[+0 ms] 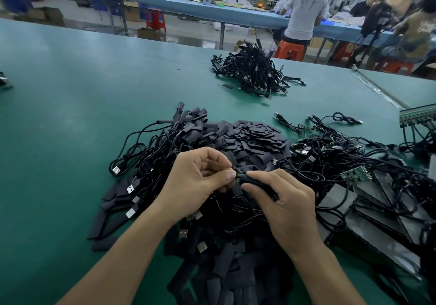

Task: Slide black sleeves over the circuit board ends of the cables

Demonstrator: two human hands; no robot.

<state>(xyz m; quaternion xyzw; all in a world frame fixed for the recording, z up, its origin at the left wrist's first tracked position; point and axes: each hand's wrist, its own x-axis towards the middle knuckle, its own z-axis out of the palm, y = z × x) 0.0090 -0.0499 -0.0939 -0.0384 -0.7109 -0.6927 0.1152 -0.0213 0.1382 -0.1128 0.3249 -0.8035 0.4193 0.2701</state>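
Over a green felt-topped worktable [70, 120], the left hand [198, 183] pinched a cable's small circuit board end [238, 177]; the right hand [289, 206] gripped a black tubular sleeve [256, 182].

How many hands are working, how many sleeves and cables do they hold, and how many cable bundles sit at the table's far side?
Hands: 2, left hand and right hand
Held sleeve: 1
Held cable: 1
Far bundle: 1
Total: 5
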